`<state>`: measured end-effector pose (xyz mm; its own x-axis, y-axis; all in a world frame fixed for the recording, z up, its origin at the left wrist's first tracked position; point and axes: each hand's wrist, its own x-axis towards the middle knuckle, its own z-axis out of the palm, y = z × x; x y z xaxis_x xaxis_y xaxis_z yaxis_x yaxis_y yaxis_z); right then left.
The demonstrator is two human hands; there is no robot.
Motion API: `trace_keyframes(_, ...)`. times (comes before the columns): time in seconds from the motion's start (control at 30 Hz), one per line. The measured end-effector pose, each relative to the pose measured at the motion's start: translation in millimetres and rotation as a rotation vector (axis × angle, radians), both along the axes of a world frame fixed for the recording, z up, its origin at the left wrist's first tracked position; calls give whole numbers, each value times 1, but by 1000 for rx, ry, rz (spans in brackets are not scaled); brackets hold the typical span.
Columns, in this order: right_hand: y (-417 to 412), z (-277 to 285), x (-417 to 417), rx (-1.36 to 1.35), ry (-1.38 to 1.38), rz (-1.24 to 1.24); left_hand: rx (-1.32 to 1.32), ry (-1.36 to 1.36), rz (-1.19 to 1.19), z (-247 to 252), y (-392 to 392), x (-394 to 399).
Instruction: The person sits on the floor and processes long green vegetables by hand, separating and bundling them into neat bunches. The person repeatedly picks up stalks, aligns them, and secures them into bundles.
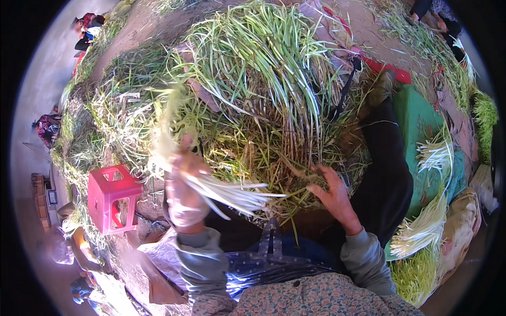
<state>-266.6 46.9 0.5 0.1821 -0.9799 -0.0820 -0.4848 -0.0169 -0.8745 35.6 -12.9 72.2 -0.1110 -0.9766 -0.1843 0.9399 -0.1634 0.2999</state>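
Note:
My left hand (187, 170), blurred, is closed around a bunch of pale-stemmed leafy greens (229, 192). The white stem ends point right, and the blurred yellow-green tops rise above the hand. My right hand (332, 191) has its thumb and fingers apart at the lower edge of the plant heap, with nothing plainly held; a blurred dry leaf is just left of its fingertips. Before me lies a large pile of long green stalks (272, 71) with brownish lower stems. Bundles of pale stems (419, 233) lie on a green surface (415, 118) at my right.
A pink plastic stool (114, 199) stands at left. A filled sack (460, 229) lies at far right. Loose leaves and stalks (130, 106) cover much of the ground. Several other people are at the left edge, and a person (435, 19) is at the upper right.

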Motion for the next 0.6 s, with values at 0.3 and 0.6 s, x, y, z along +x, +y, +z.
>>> trace_keyframes(0.3,49,7,12,518,-153,417,330,-164,-159,-71,81,-59)
trace_keyframes(0.6,66,1,31,378,-141,88,414,-120,-294,-72,106,-79)
